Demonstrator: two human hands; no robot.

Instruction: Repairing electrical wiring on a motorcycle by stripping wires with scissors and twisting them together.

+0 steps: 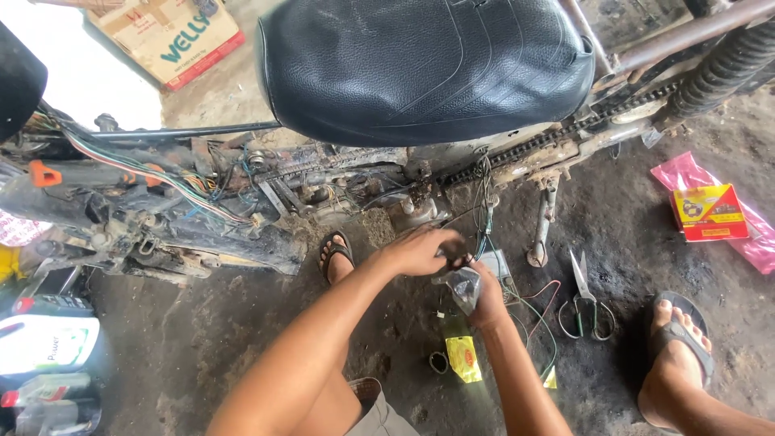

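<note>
Below the motorcycle's black seat (420,64), the left hand (420,250) pinches a small dark part while the right hand (484,295) clasps a crumpled clear plastic wrapper (464,287) (steadying it); scissors (585,299) lie nearby.

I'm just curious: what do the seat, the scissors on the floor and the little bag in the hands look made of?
Seat: black leather or vinyl, grained with a soft sheen. Scissors: bare shiny metal blades; handles look dark, perhaps coated. Bag: thin clear plastic, crinkled and glinting.

Oil-stained concrete floor (202,339) carrying scissors (587,300), a red-and-yellow carton (710,212) on pink plastic wrap (755,242), a yellow packet (463,358), loose wires (537,311), and a white bottle (48,343).
</note>
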